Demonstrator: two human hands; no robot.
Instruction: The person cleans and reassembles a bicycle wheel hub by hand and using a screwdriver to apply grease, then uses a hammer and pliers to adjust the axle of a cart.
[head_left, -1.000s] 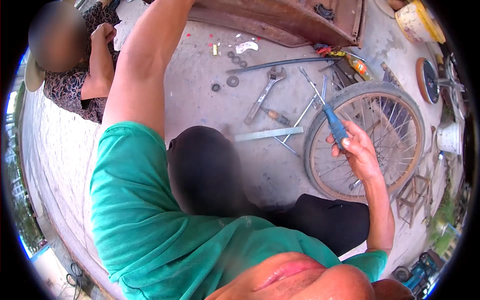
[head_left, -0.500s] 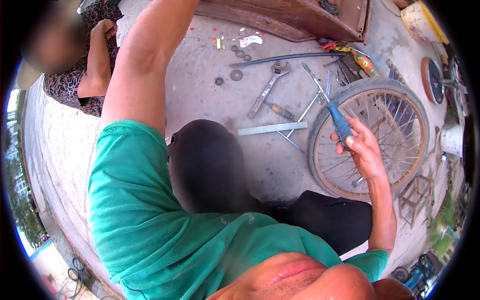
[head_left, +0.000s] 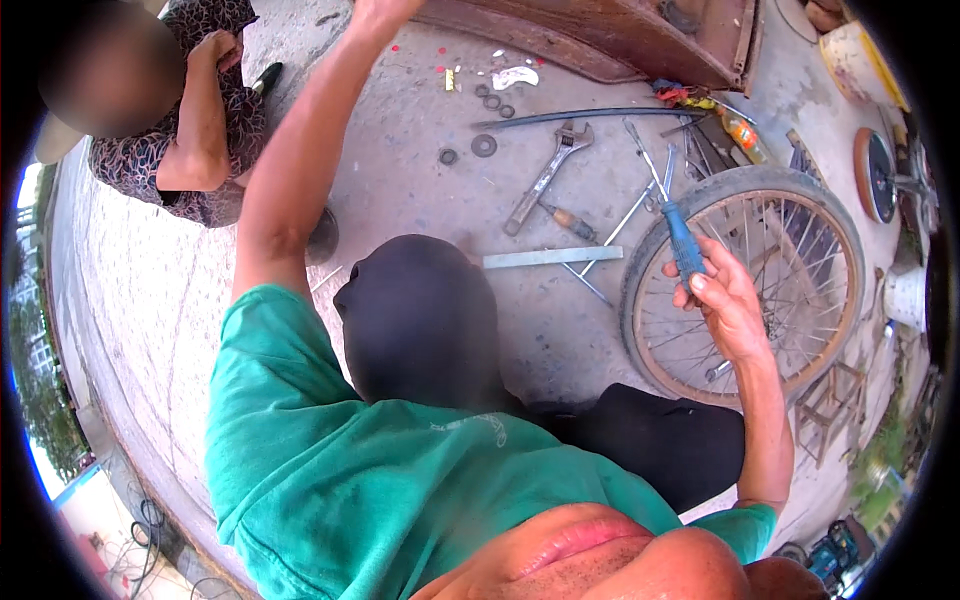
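Note:
My right hand [head_left: 720, 300] grips a blue-handled screwdriver [head_left: 683, 240], its blade pointing away from me, over a bicycle wheel [head_left: 635, 300]. My left hand [head_left: 388, 14] reaches to the top edge beside a rusty brown metal piece [head_left: 590, 35]; its fingers are cut off, so what it holds, if anything, is unclear. On the concrete lie an adjustable wrench [head_left: 545, 175], a wooden-handled tool [head_left: 570, 222], a pale flat bar [head_left: 550, 257], several washers [head_left: 483, 145] and a long dark strip [head_left: 590, 114].
A co-worker in a patterned top [head_left: 130, 175] crouches at the upper left. At the right are a yellow-rimmed bucket [head_left: 855, 60], a dark disc [head_left: 875, 175], a white bucket [head_left: 905, 298], a small wooden stool [head_left: 830, 410] and a teal machine [head_left: 840, 550]. A plastic bottle [head_left: 740, 135] lies behind the wheel.
My left arm has swung slightly right, showing more ground beside the co-worker. My right hand still holds the screwdriver; the view has shifted a little.

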